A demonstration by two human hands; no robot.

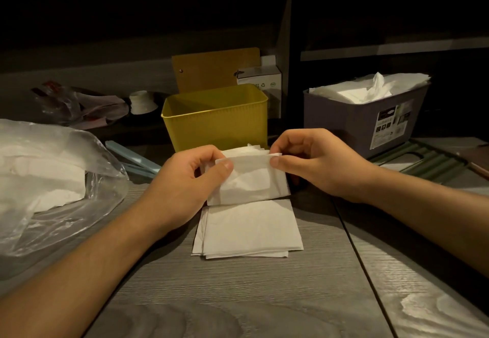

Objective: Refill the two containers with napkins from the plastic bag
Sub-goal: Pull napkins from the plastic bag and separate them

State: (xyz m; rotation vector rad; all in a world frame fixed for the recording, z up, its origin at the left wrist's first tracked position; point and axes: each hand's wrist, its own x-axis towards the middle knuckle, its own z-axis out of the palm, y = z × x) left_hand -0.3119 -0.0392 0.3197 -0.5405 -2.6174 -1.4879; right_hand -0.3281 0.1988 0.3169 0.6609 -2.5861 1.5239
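We're at a grey wood-grain table (238, 298) in a really dim room, with the back wall basically black and only the tabletop catching light. Our left hand (182, 181) and right hand (315, 163) are both pinching the top edge of a small bundle of folded white napkins (254, 178), thumbs in front and fingers curled behind, holding it just above the table. Right below it, a flat stack of white napkins (248, 229) lies on the wood, slightly fanned out at the edges.

Just behind our hands sits the yellow rectangular plastic container (214, 117); we can't see any napkins inside from this angle. Off to the right, well apart from it, is the grey-purple plastic container with a label (362, 123), and that one's piled with white napkins up past the rim. The clear plastic bag of napkins (50, 178) sprawls at the left edge of the table, still pretty full.

Behind the yellow container there's a brown board (211, 70) leaning upright and a small white cardboard box (262, 79) next to it. A crumpled clear wrapper (74, 104) sits far back left, and a green ribbed mat (423, 160) lies under the grey-purple container.
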